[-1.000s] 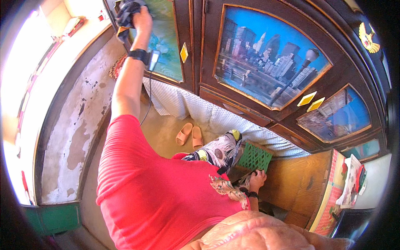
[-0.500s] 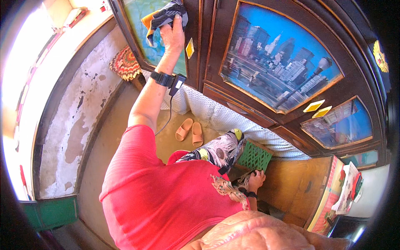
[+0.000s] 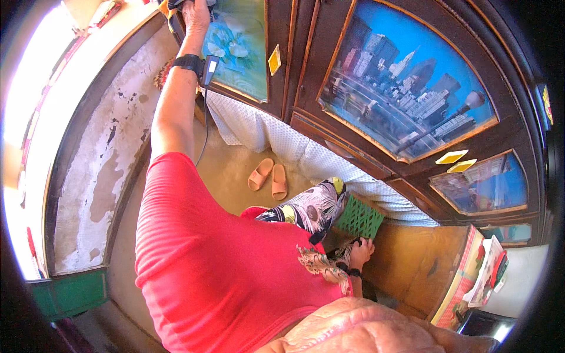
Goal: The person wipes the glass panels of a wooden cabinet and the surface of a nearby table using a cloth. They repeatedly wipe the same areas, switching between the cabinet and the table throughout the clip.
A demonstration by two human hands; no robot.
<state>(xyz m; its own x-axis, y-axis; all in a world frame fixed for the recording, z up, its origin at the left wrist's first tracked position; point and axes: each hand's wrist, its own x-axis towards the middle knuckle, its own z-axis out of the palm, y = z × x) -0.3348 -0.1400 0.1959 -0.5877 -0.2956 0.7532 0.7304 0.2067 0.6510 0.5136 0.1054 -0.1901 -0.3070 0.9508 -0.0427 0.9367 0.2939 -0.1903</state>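
High up at the picture's top edge, my left hand (image 3: 196,16) is closed on a cloth (image 3: 172,7), dark with a mustard-yellow part. It is at the left side of the cabinet door's picture panel (image 3: 232,53), which shows pale flowers on green-blue. A black wristband with a small cabled box is on that wrist. Low on the right, my right hand (image 3: 361,253) is curled beside my patterned trousers, by the edge of a brown wooden surface (image 3: 412,262). Something dark shows at its fingers, too small to make out.
A dark wooden cabinet (image 3: 303,65) with a city-skyline panel (image 3: 412,82) and yellow diamond-shaped handles fills the right. White patterned fabric (image 3: 282,132) hangs below it. Orange slippers (image 3: 279,181) lie on the floor. A green lattice crate (image 3: 359,217) stands near my knee, a peeling wall (image 3: 106,165) at left.
My left hand has moved up and left with the cloth, from the panel's upper middle toward its left side. The flower picture is now uncovered. My right hand has stayed in place.
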